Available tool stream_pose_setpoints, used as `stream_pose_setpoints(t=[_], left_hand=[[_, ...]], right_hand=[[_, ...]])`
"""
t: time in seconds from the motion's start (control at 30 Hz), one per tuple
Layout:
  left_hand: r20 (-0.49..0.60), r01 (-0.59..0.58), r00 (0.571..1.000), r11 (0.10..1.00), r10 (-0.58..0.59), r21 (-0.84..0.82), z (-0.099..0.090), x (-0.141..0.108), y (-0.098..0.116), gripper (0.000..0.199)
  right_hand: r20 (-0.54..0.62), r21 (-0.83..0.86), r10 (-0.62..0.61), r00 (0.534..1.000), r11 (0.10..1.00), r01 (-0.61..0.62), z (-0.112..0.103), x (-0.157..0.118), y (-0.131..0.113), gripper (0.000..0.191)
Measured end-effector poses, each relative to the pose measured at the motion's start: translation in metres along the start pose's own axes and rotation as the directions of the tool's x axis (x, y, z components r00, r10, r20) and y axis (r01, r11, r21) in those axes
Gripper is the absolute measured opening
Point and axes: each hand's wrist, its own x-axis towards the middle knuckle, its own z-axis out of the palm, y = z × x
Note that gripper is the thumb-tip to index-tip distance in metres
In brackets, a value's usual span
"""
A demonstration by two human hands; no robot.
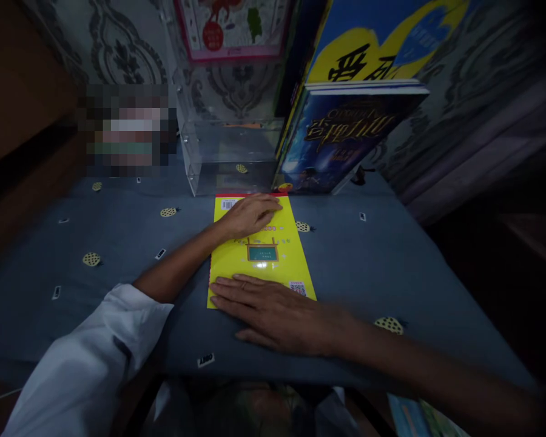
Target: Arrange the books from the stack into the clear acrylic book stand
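A yellow book [227,255] lies on the table in front of me, its barcode at the far left and a QR code at the near right. On its far part rests my left hand [250,215], with the fingers stretched toward the right edge and slightly bent. My right hand [273,306] is spread flat over the near edge, fingers pointing left and the thumb apart on the cloth. Neither hand grips anything. Part of the book's cover is hidden under both hands.
A clear acrylic rack [232,142] stands just beyond the book. Dark blue books [346,139] lean upright at its right, with a blue and yellow book [373,36] behind. A pineapple-print cloth [131,224] covers the table. A blurred patch [127,133] hides something at the far left.
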Motion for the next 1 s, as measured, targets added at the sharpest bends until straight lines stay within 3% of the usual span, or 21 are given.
stream_pose_setpoints(t=[0.23,0.43,0.73,0.83,1.0], left_hand=[[-0.053,0.104,0.991,0.955,-0.124,-0.277,-0.007,-0.001,0.001,0.031],[-0.087,0.154,0.976,0.915,-0.199,-0.373,-0.014,-0.001,0.005,0.035],[-0.088,0.108,0.989,0.983,-0.122,-0.149,-0.009,-0.004,0.004,0.036],[-0.035,0.150,0.988,0.989,-0.150,-0.009,-0.010,-0.016,0.001,0.040],[-0.020,0.229,0.973,0.963,-0.228,0.142,-0.020,-0.046,-0.007,0.043]], right_hand=[[-0.134,-0.027,0.128,0.983,0.991,-0.132,-0.007,-0.018,0.038,0.056],[-0.341,-0.089,0.268,0.901,0.945,-0.315,-0.018,-0.024,0.089,0.052],[-0.494,-0.132,0.349,0.796,0.875,-0.465,-0.035,-0.019,0.142,0.051],[-0.510,-0.127,0.397,0.763,0.843,-0.523,-0.033,-0.022,0.147,0.052],[-0.497,-0.136,0.419,0.759,0.827,-0.546,-0.033,-0.022,0.144,0.053]])
